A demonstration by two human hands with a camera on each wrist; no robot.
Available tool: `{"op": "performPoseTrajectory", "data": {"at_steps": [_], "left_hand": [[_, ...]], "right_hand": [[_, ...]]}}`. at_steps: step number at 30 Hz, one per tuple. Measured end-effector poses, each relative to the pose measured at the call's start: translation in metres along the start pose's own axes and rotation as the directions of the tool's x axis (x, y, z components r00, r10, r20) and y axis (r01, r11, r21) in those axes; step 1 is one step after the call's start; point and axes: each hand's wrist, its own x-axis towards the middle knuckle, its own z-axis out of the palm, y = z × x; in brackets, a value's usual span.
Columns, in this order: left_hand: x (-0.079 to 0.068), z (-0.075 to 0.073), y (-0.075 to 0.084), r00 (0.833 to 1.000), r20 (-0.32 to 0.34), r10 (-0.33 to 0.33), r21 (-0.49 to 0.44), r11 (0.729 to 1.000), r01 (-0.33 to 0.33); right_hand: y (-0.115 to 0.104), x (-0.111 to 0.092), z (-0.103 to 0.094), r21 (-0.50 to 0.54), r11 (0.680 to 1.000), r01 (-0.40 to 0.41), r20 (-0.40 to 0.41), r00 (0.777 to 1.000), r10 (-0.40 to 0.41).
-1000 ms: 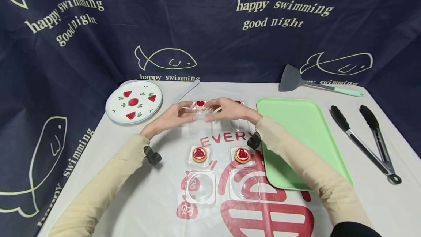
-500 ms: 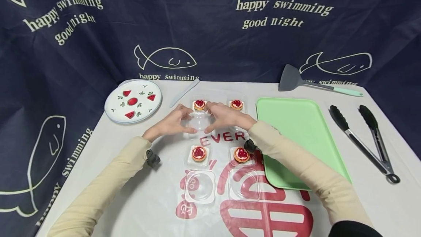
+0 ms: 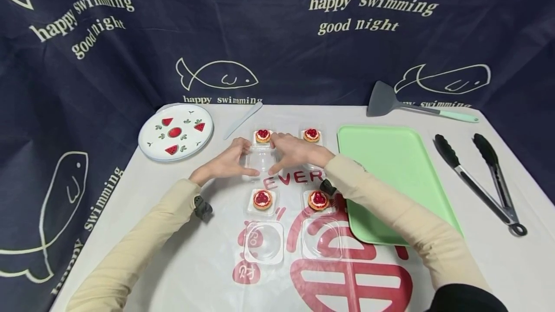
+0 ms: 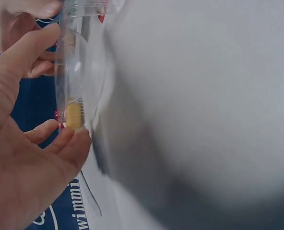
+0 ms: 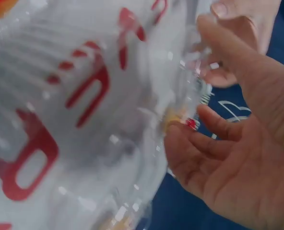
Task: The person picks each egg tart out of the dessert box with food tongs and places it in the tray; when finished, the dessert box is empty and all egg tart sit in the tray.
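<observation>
With left hand (image 3: 224, 162) and right hand (image 3: 296, 152) curved wide, holding clear square plastic container (image 3: 261, 162); red-topped round tart (image 3: 262, 136) inside.

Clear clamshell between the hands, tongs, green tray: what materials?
Clear clamshell: likely thin glossy plastic; see-through, with bright glints.
Tongs: silvery arms, probably metal; black tips look matte, rubber or plastic, can't tell.
Green tray: probably smooth molded plastic; even color, rounded corners.

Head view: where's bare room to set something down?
The green tray shows bare, though the right sleeve crosses over its near part. Tablecloth lies free between left sleeve and near-left clear plastic piece. Crowded: the middle, with four tarts, left hand and right hand around a clear lid.
</observation>
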Motion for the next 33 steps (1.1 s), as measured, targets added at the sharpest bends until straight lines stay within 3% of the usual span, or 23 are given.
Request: {"op": "performPoseTrajectory", "data": {"at_steps": [3,5,10,13,18,23,25,30,32,33], "left_hand": [[-0.002,0.001,0.005,1.0,-0.014,-0.026,0.014,1.0,0.026],[-0.003,0.004,0.011,0.998,-0.057,-0.026,0.017,0.999,0.027],[-0.009,0.02,0.04,0.988,-0.151,-0.01,-0.086,0.996,-0.003],[-0.012,0.036,0.063,0.991,-0.135,0.013,-0.146,0.989,-0.033],[-0.013,0.065,0.097,0.998,-0.024,0.058,-0.114,0.992,-0.06],[-0.012,0.086,0.113,0.996,0.079,0.043,0.009,0.999,-0.044],[-0.013,0.091,0.115,0.994,0.103,0.032,0.046,0.998,-0.037],[-0.013,0.103,0.114,0.991,0.127,0.039,0.082,0.995,-0.049],[-0.013,0.106,0.113,0.991,0.12,0.052,0.089,0.994,-0.063],[-0.013,0.107,0.113,0.991,0.115,0.064,0.09,0.993,-0.075]], "right_hand": [[0.007,-0.01,-0.009,0.031,0.999,-0.008,-0.021,1.0,0.009],[0.015,-0.018,-0.017,0.067,0.998,-0.009,-0.059,0.998,0.013],[0.039,-0.048,-0.034,0.158,0.987,0.008,-0.171,0.985,0.019],[0.056,-0.071,-0.041,0.225,0.974,-0.005,-0.233,0.971,0.059],[0.087,-0.112,-0.045,0.316,0.947,-0.063,-0.316,0.934,0.168],[0.117,-0.158,-0.041,0.357,0.923,-0.141,-0.424,0.857,0.294],[0.133,-0.177,-0.039,0.36,0.912,-0.197,-0.47,0.807,0.359],[0.176,-0.23,-0.033,0.336,0.859,-0.386,-0.561,0.65,0.512],[0.19,-0.252,-0.03,0.333,0.818,-0.47,-0.543,0.613,0.573],[0.197,-0.263,-0.029,0.331,0.793,-0.511,-0.518,0.605,0.605]]}}
